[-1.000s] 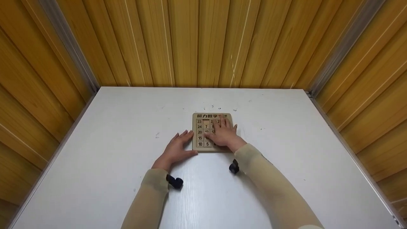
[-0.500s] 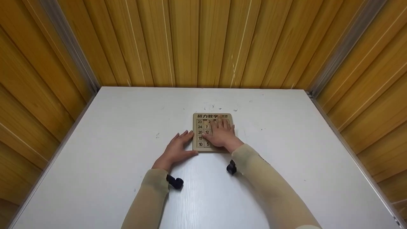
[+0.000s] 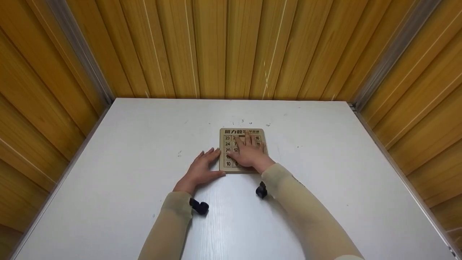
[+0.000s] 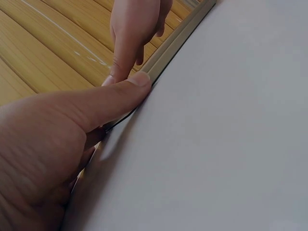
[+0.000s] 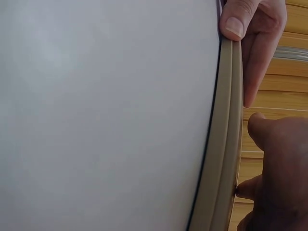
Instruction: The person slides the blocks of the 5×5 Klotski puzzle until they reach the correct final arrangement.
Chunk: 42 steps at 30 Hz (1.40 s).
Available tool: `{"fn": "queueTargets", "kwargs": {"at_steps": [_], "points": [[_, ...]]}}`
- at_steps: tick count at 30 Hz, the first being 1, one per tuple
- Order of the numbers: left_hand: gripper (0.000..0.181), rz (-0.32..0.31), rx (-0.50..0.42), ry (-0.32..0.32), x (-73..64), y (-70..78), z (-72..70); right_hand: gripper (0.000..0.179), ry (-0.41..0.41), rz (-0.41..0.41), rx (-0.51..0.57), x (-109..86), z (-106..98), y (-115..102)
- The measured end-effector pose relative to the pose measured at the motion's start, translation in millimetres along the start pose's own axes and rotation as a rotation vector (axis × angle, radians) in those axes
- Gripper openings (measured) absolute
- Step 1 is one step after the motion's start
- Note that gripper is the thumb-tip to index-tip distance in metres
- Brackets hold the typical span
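Note:
A wooden number slide puzzle (image 3: 222, 159) lies flat on the white table in the head view, with Chinese lettering along its top edge. My left hand (image 3: 200, 169) holds its near left corner, thumb at the front edge and fingers along the left side. Over the tiles my right hand (image 3: 249, 153) spreads its fingers, fingertips at the top row; it hides much of the middle and lower right. Tiles 23 (image 3: 227, 138) and 16 (image 3: 257, 138) show at the ends of that row. In the left wrist view the thumb (image 4: 122, 95) presses the puzzle's edge.
The white table (image 3: 144, 130) extends around the puzzle, with small dark marks (image 3: 250, 123) beyond it. Wood-patterned panels (image 3: 209, 47) close in the back and both sides. A black wrist camera (image 3: 199, 207) sits on the left sleeve, another (image 3: 261, 190) on the right.
The right hand has shifted slightly left over the puzzle. A top-row tile has slid left into the gap beside 23, and tile 16 has come into view. The left hand has stayed put.

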<state>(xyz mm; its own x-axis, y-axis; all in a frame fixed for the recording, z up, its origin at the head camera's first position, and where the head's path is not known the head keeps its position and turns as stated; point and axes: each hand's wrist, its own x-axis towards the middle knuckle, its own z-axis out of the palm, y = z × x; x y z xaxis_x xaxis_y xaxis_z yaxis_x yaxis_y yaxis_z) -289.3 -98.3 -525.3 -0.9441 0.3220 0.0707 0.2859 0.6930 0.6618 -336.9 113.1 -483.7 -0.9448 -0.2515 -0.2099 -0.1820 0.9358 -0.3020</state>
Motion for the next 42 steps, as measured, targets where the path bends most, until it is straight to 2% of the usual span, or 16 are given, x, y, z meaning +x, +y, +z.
{"fn": "queueTargets", "kwargs": {"at_steps": [13,35,42], "points": [[0.089,-0.013,-0.002,-0.008,0.5,0.6,-0.4,0.089,-0.009,0.008,0.021,-16.5,-3.0,12.6],[0.089,0.003,-0.007,-0.008,0.3,0.6,-0.6,0.089,-0.02,-0.03,-0.025,-12.2,3.8,-4.8],[0.088,0.016,-0.002,-0.002,-1.0,1.1,-1.0,0.09,-0.02,-0.029,0.021,-13.0,4.4,-0.7]]}}
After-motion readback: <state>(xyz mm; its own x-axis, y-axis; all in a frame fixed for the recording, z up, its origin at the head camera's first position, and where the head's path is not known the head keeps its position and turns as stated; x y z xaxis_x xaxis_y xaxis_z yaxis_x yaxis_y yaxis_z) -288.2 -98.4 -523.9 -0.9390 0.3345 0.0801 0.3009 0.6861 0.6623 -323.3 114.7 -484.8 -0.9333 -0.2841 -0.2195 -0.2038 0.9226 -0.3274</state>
